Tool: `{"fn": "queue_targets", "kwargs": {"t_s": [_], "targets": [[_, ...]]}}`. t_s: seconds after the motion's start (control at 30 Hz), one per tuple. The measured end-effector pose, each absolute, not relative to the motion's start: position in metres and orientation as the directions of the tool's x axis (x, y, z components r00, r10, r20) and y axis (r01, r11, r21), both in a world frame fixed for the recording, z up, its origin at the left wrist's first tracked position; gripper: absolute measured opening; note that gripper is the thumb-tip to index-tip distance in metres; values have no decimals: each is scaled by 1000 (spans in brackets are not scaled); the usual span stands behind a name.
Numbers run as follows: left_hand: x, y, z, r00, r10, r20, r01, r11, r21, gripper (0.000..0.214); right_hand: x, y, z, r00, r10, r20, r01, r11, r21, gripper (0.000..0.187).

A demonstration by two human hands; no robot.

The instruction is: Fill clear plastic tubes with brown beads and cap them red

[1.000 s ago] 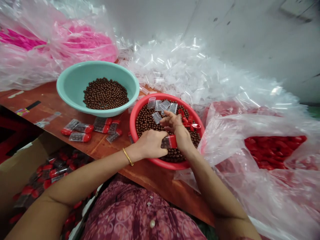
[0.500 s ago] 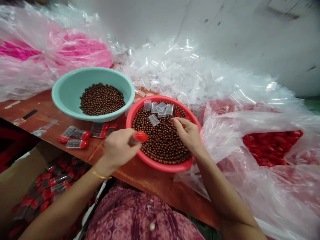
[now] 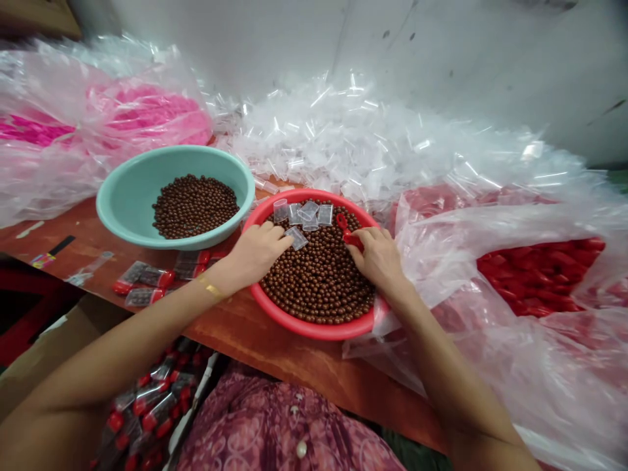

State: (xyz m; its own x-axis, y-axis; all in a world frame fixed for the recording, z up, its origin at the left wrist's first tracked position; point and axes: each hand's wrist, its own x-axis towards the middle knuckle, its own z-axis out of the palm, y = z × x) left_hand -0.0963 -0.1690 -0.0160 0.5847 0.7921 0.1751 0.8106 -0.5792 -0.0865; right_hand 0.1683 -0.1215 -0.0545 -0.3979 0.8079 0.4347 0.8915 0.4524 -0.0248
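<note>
A red basin [image 3: 314, 332] holds many small round brown balls [image 3: 318, 288]. Several clear flat plastic containers [image 3: 309, 210] lie on the balls at its far side. My left hand [image 3: 260, 254] reaches over the basin's left rim, its thumb and fingertips pinched at the edge of the nearest clear container [image 3: 297, 238]. Inside the right part of the basin, my right hand [image 3: 380, 258] grips a red plastic cap [image 3: 353, 241] between thumb and fingers. Another small red piece [image 3: 341, 221] rests on the balls just beyond that cap.
A mint-green basin [image 3: 122, 216] with more brown balls stands at left. Filled red-capped containers [image 3: 142, 275] lie before it, and more fill a box [image 3: 157, 399] below. Clear containers [image 3: 343, 137] are heaped behind. A plastic bag [image 3: 540, 275] of red caps sits right, pink-filled bags [image 3: 152, 114] far left.
The red-capped container that was in my left hand is gone from it. That hand has moved up and right to the clear containers. My right hand now has a red cap.
</note>
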Motion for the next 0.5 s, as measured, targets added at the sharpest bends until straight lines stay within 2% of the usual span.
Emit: {"fn": "queue_targets", "kwargs": {"t_s": [0.13,0.27,0.4,0.5], "targets": [[-73,-127,-33,663,743,90,744,-641,-190,29,171,-127,-53,-244,804,543,833,460,-307,23],[-70,-124,-26,705,709,-10,688,-688,-231,25,173,-140,-48,-139,881,453,689,414,-595,16],[-57,-141,-16,720,677,-154,631,-731,-260,22,174,-147,-45,-15,901,434,667,332,-667,15],[-37,-147,-23,726,637,-260,600,-771,-214,23,173,-147,-45,2,911,412,608,326,-724,14]]}}
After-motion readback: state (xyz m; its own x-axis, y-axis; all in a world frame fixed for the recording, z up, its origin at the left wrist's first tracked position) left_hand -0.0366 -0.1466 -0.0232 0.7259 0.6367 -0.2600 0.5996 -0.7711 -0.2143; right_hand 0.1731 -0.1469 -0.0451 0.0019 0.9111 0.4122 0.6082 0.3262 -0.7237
